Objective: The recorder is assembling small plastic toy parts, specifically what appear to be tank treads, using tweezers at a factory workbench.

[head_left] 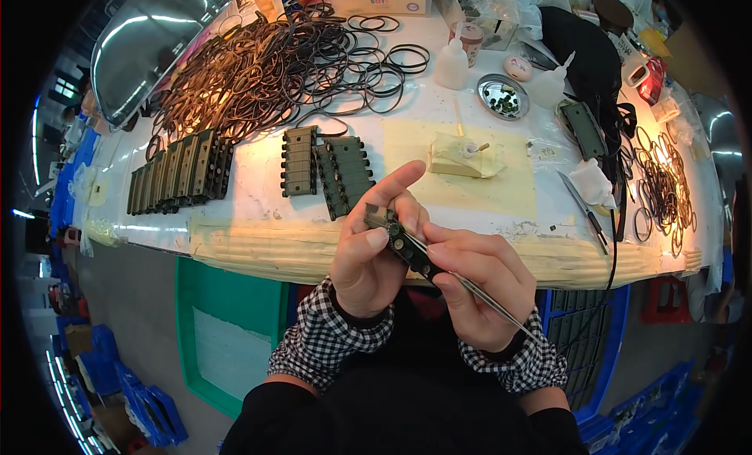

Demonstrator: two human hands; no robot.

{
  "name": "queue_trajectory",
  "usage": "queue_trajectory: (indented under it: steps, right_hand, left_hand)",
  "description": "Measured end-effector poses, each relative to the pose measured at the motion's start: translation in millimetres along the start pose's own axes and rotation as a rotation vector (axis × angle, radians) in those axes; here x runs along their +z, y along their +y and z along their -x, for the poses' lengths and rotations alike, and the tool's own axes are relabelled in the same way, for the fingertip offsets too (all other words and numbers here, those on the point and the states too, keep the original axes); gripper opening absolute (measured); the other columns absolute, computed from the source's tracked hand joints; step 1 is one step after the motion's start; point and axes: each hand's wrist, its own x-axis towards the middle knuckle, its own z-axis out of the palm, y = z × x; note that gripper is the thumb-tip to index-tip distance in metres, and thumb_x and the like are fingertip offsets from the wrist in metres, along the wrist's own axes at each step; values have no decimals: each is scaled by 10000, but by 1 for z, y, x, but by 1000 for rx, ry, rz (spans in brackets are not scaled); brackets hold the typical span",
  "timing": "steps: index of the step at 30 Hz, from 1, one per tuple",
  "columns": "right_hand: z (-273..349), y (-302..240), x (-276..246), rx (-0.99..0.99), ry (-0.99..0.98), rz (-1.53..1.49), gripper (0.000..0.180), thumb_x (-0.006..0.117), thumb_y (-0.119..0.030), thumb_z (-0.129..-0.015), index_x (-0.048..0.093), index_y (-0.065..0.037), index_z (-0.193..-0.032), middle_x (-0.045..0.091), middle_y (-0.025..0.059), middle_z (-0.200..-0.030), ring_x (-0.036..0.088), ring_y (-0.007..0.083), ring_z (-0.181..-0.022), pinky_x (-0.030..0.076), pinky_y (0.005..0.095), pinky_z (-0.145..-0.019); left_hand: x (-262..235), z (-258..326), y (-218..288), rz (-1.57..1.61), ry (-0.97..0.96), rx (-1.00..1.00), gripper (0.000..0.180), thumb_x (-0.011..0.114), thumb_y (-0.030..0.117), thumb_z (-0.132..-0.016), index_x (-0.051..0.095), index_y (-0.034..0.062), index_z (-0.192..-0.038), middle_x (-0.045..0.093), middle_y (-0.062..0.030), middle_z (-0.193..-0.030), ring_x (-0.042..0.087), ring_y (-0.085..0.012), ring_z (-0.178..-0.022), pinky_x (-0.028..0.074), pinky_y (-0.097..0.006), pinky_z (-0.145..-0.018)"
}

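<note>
My left hand grips a small dark green toy vehicle part with round wheels along its side, held tilted in front of my chest. Its index finger stretches away while the thumb presses near the part's upper end. Metal tweezers lie in my right hand, their tips reaching to the part beside the left fingers. What the tips touch is hidden. Beyond my hands, similar green parts stand in a row at the left and in two groups, one upright and one slanted.
Black rubber rings heap at the far left; more lie far right. A metal dish holds tiny green pieces, near a white squeeze bottle. A yellowish block sits mid-table. Below are a green tray and blue crate.
</note>
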Motion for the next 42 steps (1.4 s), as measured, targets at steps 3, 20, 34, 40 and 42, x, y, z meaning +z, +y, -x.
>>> queue_trajectory:
  steps: [3, 20, 34, 40, 42]
  right_hand:
    - [1, 1, 0, 3, 4, -7, 217, 745, -17, -799, 677, 31, -1000, 680, 176, -992, 690, 269, -926, 585, 326, -797]
    - [1, 16, -25, 141, 81, -84, 130, 618, -30, -910, 649, 14, -1029, 653, 115, -900, 611, 197, -805, 476, 291, -736]
    - [-54, 48, -41, 19, 66, 680, 191, 734, -51, -801, 684, -40, -985, 629, 89, -817, 562, 240, -737, 456, 325, -650]
    - [-57, 65, -35, 14, 33, 614, 161, 758, -55, -771, 681, -34, -910, 634, 70, -797, 567, 245, -745, 457, 336, -661]
    - [-57, 66, -35, -6, 43, 598, 147, 756, -48, -772, 681, -35, -898, 632, 72, -785, 572, 247, -750, 458, 330, -667]
  left_hand:
    - [1, 0, 0, -58, 22, 6, 761, 616, 222, -817, 308, -117, -1425, 562, -63, -909, 560, -151, -893, 482, -264, -822]
    - [9, -1, 6, -1189, 30, 423, 723, 586, -4, -694, 399, -101, -1385, 526, -27, -788, 478, -60, -679, 413, -189, -644]
    - [5, -7, 4, -1145, 29, 436, 724, 583, -11, -678, 413, -104, -1375, 516, -30, -777, 479, -69, -685, 409, -197, -658]
    - [9, -3, 11, -1143, 37, 270, 700, 547, 46, -765, 324, -134, -1404, 573, -83, -919, 516, -93, -824, 446, -237, -796]
    - [8, -4, 11, -1124, 40, 251, 702, 570, 65, -779, 325, -135, -1405, 574, -86, -918, 518, -97, -822, 454, -241, -794]
